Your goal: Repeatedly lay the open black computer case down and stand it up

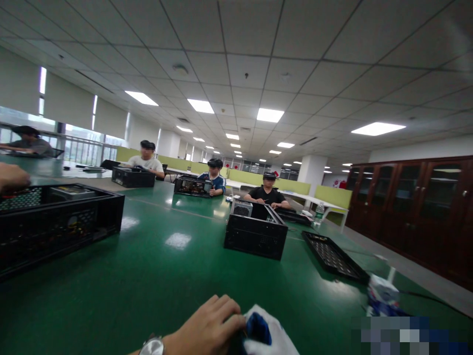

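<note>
The left hand (pixel 207 328) is gripping a white-and-blue bag (pixel 264 335) on the green table (pixel 158 276); right hand unseen. Four open computer cases are sitting beyond it, the nearest case (pixel 254 230) showing a grey unit inside.

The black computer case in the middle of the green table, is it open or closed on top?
Open. The black computer case has no top cover, its inner parts show above the walls, and a perforated panel lies flat beside it on the table.
</note>
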`<state>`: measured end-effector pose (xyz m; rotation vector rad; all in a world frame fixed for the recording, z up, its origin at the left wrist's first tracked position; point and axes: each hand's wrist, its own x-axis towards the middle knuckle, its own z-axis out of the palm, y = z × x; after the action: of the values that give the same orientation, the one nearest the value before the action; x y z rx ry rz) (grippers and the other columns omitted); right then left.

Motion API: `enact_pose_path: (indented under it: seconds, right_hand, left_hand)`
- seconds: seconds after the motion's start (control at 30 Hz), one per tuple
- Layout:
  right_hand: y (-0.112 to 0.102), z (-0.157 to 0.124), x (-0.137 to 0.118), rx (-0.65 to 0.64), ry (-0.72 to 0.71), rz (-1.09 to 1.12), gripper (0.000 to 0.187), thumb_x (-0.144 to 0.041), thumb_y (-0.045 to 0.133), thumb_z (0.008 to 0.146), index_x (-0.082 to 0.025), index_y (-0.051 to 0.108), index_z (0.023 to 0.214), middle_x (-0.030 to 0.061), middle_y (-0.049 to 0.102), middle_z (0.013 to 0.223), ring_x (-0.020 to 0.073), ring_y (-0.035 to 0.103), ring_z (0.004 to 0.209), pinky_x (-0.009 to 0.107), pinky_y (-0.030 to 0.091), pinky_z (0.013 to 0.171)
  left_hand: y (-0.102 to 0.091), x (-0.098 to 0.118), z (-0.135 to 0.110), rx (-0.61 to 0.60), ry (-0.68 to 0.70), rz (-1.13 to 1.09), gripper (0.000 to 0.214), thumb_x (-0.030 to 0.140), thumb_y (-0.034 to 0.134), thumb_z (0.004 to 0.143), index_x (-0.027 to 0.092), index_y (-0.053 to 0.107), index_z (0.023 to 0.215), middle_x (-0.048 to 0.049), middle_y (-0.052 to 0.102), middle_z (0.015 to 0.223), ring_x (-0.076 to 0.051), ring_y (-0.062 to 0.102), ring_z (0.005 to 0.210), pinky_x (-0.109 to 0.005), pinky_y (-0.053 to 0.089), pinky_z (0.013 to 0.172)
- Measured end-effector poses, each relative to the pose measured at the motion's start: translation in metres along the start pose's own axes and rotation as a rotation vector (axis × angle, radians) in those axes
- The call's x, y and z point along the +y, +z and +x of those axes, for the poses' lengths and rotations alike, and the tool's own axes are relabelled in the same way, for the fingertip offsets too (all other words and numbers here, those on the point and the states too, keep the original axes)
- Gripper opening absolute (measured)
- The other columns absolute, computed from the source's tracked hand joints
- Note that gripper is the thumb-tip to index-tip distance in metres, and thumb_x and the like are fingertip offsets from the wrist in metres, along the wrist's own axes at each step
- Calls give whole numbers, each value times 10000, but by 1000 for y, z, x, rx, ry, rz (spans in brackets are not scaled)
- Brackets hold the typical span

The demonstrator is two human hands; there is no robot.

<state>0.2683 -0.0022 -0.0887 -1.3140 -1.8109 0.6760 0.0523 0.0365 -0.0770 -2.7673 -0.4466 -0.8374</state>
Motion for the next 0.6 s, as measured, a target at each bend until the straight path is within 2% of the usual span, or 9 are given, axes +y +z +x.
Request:
enact_pose_path:
  seconds: [0.03, 0.1, 0.17, 0.2, 0.27, 0.33, 0.47, 0.53, 0.6]
  right_hand:
    - [-2, 3, 4, 46, 14, 22, 169, -284, 708, 682, -191, 682, 820, 12, 682, 815, 237, 622, 850, 339, 498, 814]
    - [-13, 6, 12, 95, 28, 77, 394, -259, 674, 653, -184, 698, 1039, 47, 723, 954, 268, 645, 947, 361, 494, 880]
    - [-27, 7, 22, 121, 49, 120, 646, -262, 654, 655, -163, 617, 1292, 78, 731, 1067, 276, 659, 992, 371, 492, 914]
    - [-34, 5, 26, 147, 68, 133, 706, -275, 653, 668, -153, 576, 1359, 85, 732, 1086, 273, 666, 987, 370, 494, 917]
    - [-45, 0, 32, 197, 109, 149, 720, -322, 671, 709, -153, 555, 1399, 81, 736, 1086, 262, 675, 965, 362, 504, 911]
    - [-51, -9, 34, 218, 140, 168, 689, -363, 692, 737, -168, 573, 1388, 75, 739, 1081, 253, 682, 958, 348, 517, 898]
    - [-59, -30, 31, 120, 240, 181, 693, -381, 694, 761, -202, 557, 1416, 69, 759, 1031, 242, 703, 830, 339, 551, 805]
    - [-65, -41, 33, 73, 274, 142, 712, -365, 698, 749, -229, 549, 1432, 82, 747, 1128, 271, 709, 896, 367, 547, 862]
    - [-70, -49, 38, 56, 248, 118, 722, -367, 714, 731, -250, 561, 1427, 90, 690, 1287, 320, 664, 1106, 405, 495, 997]
  left_hand:
    - [0, -1, 1, -17, -9, 6, 402, 110, 569, 910, 212, 467, 1284, -60, 639, 1159, -212, 583, 971, -318, 498, 821]
    - [0, -6, 6, -23, -4, 42, 502, 87, 565, 872, 213, 440, 1342, -66, 634, 1189, -234, 574, 1030, -349, 513, 894]
    - [1, -14, 22, -3, 0, 105, 545, 106, 586, 853, 207, 431, 1366, -72, 628, 1211, -252, 564, 1087, -377, 505, 966]
    - [2, -20, 35, 3, -8, 145, 554, 131, 603, 855, 203, 428, 1376, -76, 622, 1231, -258, 558, 1118, -388, 494, 999]
    - [4, -36, 71, -3, -31, 224, 547, 206, 610, 898, 194, 415, 1409, -95, 601, 1282, -268, 543, 1179, -405, 470, 1042]
    - [7, -57, 119, -12, -59, 267, 508, 286, 572, 961, 175, 416, 1432, -132, 569, 1336, -293, 505, 1255, -437, 438, 1071]
    - [21, -112, 215, 21, -211, 291, 438, 361, 581, 985, 154, 508, 1364, -147, 562, 1333, -304, 481, 1301, -482, 392, 1106]
    - [31, -139, 245, 32, -348, 300, 394, 402, 589, 988, 164, 561, 1299, -121, 577, 1320, -295, 542, 1237, -524, 448, 1052]
    - [42, -158, 259, -3, -468, 303, 363, 423, 604, 983, 167, 600, 1241, -101, 611, 1273, -268, 610, 1135, -508, 518, 972]
